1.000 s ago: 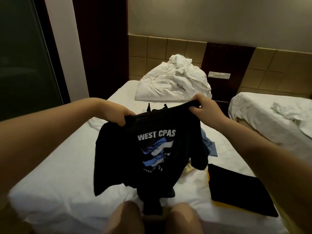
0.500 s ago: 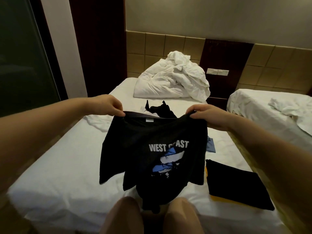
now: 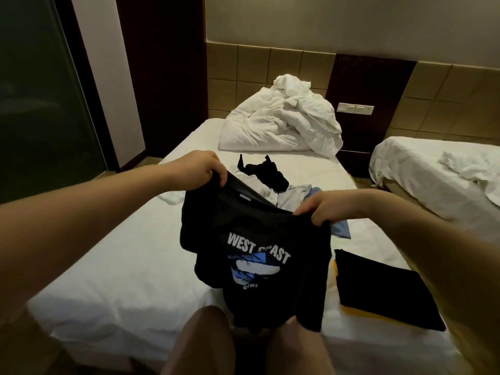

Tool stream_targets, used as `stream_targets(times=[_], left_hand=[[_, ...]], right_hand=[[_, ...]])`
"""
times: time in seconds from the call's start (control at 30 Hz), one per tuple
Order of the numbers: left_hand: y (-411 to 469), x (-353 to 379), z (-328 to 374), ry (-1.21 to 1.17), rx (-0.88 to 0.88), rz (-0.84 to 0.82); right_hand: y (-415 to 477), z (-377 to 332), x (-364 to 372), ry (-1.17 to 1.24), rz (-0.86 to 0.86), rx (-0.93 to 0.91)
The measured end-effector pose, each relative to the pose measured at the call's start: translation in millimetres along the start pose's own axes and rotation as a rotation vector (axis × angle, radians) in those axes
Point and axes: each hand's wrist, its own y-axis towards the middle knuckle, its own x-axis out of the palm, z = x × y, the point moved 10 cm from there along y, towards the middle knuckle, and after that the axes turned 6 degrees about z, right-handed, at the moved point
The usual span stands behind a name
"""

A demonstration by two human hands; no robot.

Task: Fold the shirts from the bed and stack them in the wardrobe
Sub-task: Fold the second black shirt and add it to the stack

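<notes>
Hands, left hand (image 3: 198,169) and right hand (image 3: 324,207), each grip pinching a shoulder of black printed shirt (image 3: 257,255), hold it above bed (image 3: 130,266), likely to hang flat for folding.

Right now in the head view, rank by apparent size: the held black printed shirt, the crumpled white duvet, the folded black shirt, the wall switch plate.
1. Black printed shirt, though it is nearest the camera.
2. White duvet and folded black shirt look alike; unranked.
3. Switch plate, clearly smallest.
</notes>
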Motion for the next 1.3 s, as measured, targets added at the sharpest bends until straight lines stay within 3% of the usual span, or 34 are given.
stream_targets(times=[0.07, 0.17, 0.23, 0.33, 0.5, 0.63, 0.73, 0.8, 0.93, 1.03, 1.13, 1.3], left_hand=[[-0.3, 2.1, 3.3, -0.03, -0.025, 0.014], [-1.1, -4.3, -6.1, -0.197, -0.147, 0.107], [-4.5, -7.8, -12.5, -0.369, -0.208, 0.157], [-6.0, -7.3, -11.4, -0.465, -0.201, 0.171], [-3.6, -8.1, -10.9, -0.223, -0.183, 0.216], [-5.4, -7.5, -20.2, -0.173, -0.209, 0.196], [-8.4, 6.8, -31.6, -0.165, -0.278, 0.05], [-12.7, 19.2, -36.6, -0.286, -0.338, -0.07], [-22.3, 25.5, -43.2, -0.57, -0.381, -0.174], [-30.8, 26.8, -53.3, -0.801, -0.444, -0.196], [-31.0, 32.9, -55.4, -0.967, -0.482, -0.205], [-23.8, 26.7, -59.2, -1.018, -0.468, -0.139]], right_hand=[[1.4, -8.0, -2.7, -0.152, 0.078, -0.022], [7.1, -6.5, -19.6, 0.053, 0.248, -0.045], [3.1, -4.6, -44.8, 0.23, 0.504, -0.112], [-15.4, -9.2, -74.8, 0.159, 0.901, -0.223], [-7.6, -11.5, -68.4, 0.037, 0.931, -0.095], [-6.3, -12.9, -74.9, -0.076, 0.975, -0.057], [-1.9, -12.0, -73.2, -0.115, 0.945, -0.056], [5.5, -10.4, -67.1, -0.056, 0.858, -0.095], [17.1, 4.4, -50.9, 0.383, 0.65, -0.103], [17.8, 15.5, -38.6, 0.691, 0.506, -0.072], [13.7, 12.1, -30.0, 0.846, 0.354, -0.087], [4.0, 1.3, -23.4, 1.115, 0.074, -0.108]])
